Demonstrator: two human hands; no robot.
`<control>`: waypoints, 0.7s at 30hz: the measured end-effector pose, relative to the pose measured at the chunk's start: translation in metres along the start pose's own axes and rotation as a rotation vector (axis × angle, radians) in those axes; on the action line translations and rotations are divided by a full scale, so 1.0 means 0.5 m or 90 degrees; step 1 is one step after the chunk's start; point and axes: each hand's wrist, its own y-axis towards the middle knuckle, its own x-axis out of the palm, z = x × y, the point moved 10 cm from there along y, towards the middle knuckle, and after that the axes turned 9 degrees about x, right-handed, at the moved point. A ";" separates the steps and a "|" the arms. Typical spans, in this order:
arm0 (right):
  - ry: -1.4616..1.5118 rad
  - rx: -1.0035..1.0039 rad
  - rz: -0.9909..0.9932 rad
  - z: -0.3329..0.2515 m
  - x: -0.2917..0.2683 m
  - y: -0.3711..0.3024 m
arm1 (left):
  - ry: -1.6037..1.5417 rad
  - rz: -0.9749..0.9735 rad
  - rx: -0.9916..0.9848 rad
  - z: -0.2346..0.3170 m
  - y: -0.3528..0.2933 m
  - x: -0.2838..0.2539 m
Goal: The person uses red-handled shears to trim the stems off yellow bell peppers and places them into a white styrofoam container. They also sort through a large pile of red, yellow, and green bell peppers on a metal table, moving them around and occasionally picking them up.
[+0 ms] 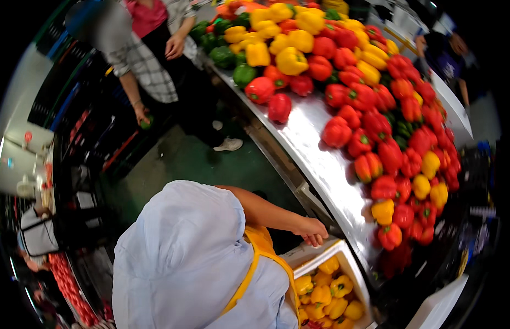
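Note:
My left hand [313, 230] hangs above the corner of a white foam box [349, 257], its fingers loosely bent and slightly apart, with nothing visible in them. Inside the box lie several yellow bell peppers [336, 307]. My left arm comes out of a pale blue sleeve, beside a yellow apron [260, 252]. Past the hand stands a shiny metal table [304, 123], heaped with red bell peppers [360, 97], yellow ones [292, 61] and green ones [244, 75]. My right hand does not show.
Across the table's near corner, a person in a checked shirt [156, 77] holds something green [147, 122], probably a pepper. Another person [444, 57] stands at the far right. Stacked dark crates [74, 90] line the left, and green floor [194, 164] lies between.

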 end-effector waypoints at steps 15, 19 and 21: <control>-0.512 0.026 -0.088 0.223 0.338 -0.034 | -0.469 0.771 0.256 -0.074 -0.581 -0.795; -0.555 0.015 -0.084 0.236 0.342 -0.062 | -0.481 0.815 0.191 -0.159 -0.639 -0.834; -0.565 0.010 -0.076 0.232 0.325 -0.076 | -0.472 0.806 0.182 -0.188 -0.649 -0.840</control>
